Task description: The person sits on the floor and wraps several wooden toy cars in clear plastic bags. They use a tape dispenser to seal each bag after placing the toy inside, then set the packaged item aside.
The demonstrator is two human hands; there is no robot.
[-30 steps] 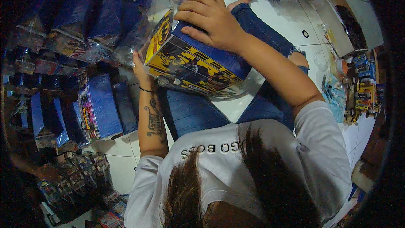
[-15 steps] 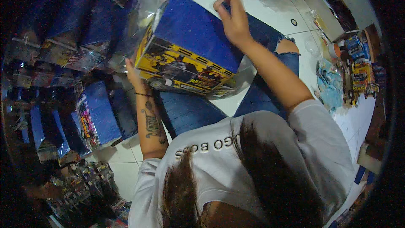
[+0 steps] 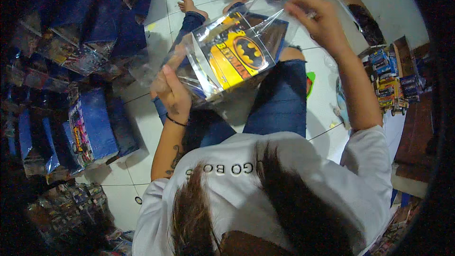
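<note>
A blue and yellow box (image 3: 239,54) with a dark oval emblem on its printed panel is tilted above my lap, inside a loose clear plastic bag (image 3: 272,21). My left hand (image 3: 174,87) grips the wrapped box at its left end, thumb on the near side; some of its fingers are blurred behind the film. Up at the right, my right hand (image 3: 320,19) pinches the bag's plastic and stretches it away from the box in taut creases.
Stacks of blue boxes (image 3: 95,125) in clear wrapping fill the left side. Small packaged items (image 3: 76,208) lie at the lower left. At the right stand colourful toy vehicles (image 3: 391,83). White floor tiles (image 3: 137,83) show around my legs.
The box has turned, so its yellow emblem panel now faces up instead of the blue side. My right hand, formerly empty beside the box, has moved right and taken hold of the plastic.
</note>
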